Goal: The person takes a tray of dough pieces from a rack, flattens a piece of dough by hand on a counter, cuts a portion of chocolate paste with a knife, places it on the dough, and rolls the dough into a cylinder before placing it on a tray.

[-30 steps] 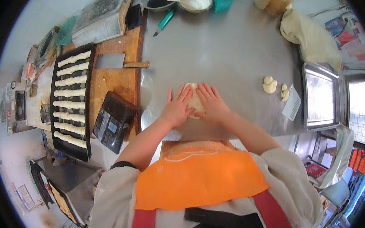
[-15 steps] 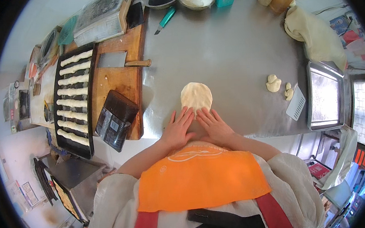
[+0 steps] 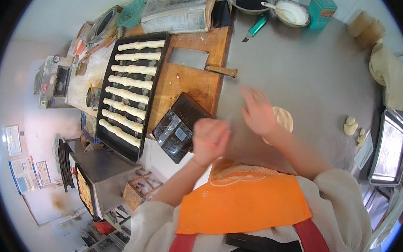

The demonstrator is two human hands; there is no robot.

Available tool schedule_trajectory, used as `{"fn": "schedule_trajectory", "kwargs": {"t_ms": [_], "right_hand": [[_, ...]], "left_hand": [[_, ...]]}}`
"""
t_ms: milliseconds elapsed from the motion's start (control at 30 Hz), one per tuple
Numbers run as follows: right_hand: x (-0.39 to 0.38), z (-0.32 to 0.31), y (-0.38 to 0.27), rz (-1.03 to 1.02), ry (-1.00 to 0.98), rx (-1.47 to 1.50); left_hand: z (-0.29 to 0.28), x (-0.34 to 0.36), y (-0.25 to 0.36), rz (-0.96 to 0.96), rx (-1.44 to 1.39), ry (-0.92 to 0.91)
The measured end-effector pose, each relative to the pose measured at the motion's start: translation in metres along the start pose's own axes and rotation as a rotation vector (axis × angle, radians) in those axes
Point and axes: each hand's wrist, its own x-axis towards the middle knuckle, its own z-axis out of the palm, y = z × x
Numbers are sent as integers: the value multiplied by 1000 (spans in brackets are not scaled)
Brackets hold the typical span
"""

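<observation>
The flattened round of pale dough lies on the steel table, partly hidden by my right forearm. My right hand is above the table just left of the dough, its fingers stretched out and holding nothing. My left hand is at the right edge of a dark brown block in a plastic wrapper, which rests on the wooden board's near corner. Motion smears the left fingers, so their grip and any contact with the block cannot be made out.
A black baking tray with several dough strips stands at left. A cleaver lies on the wooden board. Bowls of black and white contents stand far back. Small dough lumps and a metal tray are right.
Both hands have left the dough's near edge. They have moved left toward the wrapped block, the left hand farther. The view has turned left.
</observation>
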Motion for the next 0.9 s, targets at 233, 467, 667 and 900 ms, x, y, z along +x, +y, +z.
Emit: {"fn": "schedule_trajectory", "kwargs": {"t_ms": [233, 467, 667, 900], "right_hand": [[132, 59, -10, 118, -422, -240], [14, -24, -88, 312, -375, 81], [-19, -44, -128, 361, -550, 28], [-17, -40, -131, 376, -667, 68]], "left_hand": [[-52, 26, -106, 165, 88, -45], [-47, 18, -135, 233, -30, -86], [-47, 22, -138, 239, -41, -95], [-47, 22, -143, 241, -17, -132]]}}
